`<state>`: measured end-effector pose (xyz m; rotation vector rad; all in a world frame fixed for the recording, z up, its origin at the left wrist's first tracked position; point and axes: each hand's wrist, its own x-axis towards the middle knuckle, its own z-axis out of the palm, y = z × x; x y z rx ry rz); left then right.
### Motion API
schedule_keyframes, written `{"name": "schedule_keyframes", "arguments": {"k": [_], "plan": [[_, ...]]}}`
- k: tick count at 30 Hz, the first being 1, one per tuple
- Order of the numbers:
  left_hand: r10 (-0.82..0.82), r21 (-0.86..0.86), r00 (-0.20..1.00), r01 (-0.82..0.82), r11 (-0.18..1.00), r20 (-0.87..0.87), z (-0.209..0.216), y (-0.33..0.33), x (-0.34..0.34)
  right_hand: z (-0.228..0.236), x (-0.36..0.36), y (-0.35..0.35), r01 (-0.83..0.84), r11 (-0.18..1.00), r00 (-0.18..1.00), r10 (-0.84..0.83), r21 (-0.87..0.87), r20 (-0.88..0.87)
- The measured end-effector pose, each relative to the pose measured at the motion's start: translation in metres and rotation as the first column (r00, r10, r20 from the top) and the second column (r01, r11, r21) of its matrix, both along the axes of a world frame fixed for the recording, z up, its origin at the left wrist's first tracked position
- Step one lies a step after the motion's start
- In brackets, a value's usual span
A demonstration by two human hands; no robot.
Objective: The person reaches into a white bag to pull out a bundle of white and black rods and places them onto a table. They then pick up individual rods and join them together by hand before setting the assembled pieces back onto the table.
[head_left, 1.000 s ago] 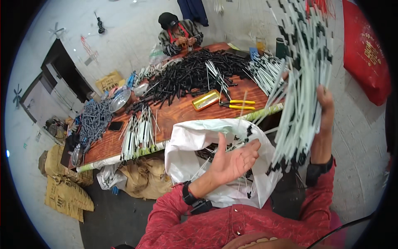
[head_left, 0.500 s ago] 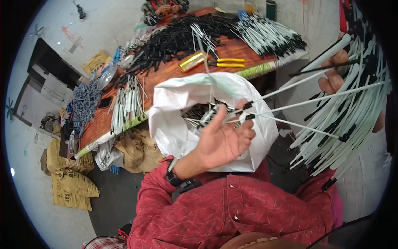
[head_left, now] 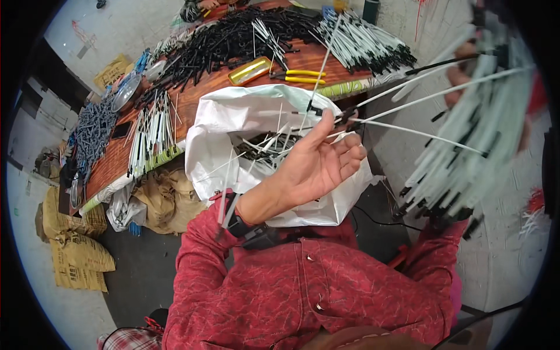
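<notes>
My left hand (head_left: 312,166), palm turned up, is over the mouth of a white woven sack (head_left: 207,128). Its thumb and curled fingers close on the black ends of a few thin white rods (head_left: 408,96), which stretch right to a large bundle. That bundle of white rods with black tips (head_left: 466,140) is in my right hand (head_left: 458,81), its fingers partly hidden behind the rods. Motion smears the bundle. Loose rods (head_left: 262,149) lie inside the sack, and another rod (head_left: 326,64) slants upward by my left thumb.
Beyond the sack, a wooden table (head_left: 233,96) bears a heap of black parts (head_left: 233,41), white rod piles (head_left: 367,46), yellow-handled pliers (head_left: 300,76), a yellow case (head_left: 249,71) and grey parts (head_left: 93,128). Brown sacks (head_left: 81,256) stand at left. Another person's sleeve (head_left: 191,10) shows at the far edge.
The bundle in my right hand has swung slightly and become blurred. More loose rods stick up from the sack around my left hand. The whole view has shifted, with the table and sack further left.
</notes>
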<state>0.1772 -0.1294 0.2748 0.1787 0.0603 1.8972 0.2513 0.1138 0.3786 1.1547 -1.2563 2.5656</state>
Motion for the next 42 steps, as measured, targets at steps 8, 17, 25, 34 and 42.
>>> {"name": "schedule_keyframes", "arguments": {"k": [8, 17, 25, 34, 42], "plan": [[0.215, -0.164, 0.977, -0.213, 0.963, -0.003, -0.064, -0.038, -0.023, -0.086, -0.044, 0.023, 0.41, 0.911, 0.824, -0.392, 0.048, 0.409], [0.174, -0.173, 0.985, -0.173, 0.97, -0.008, -0.052, -0.042, -0.023, -0.039, -0.053, 0.027, 0.324, 0.939, 0.935, -0.298, -0.115, 0.193], [0.19, -0.177, 0.98, -0.176, 0.968, 0.064, -0.058, -0.053, -0.032, 0.015, -0.048, 0.035, 0.272, 0.946, 0.955, -0.287, -0.174, -0.07], [0.194, -0.104, 0.976, -0.183, 0.978, 0.102, -0.03, -0.055, -0.037, -0.002, -0.073, 0.067, 0.443, 0.89, 0.897, -0.441, -0.107, 0.046], [0.483, -0.09, 0.865, -0.475, 0.875, 0.137, -0.018, -0.086, -0.085, 0.027, -0.104, 0.05, 0.369, 0.91, 0.928, -0.373, -0.187, 0.015]]}}
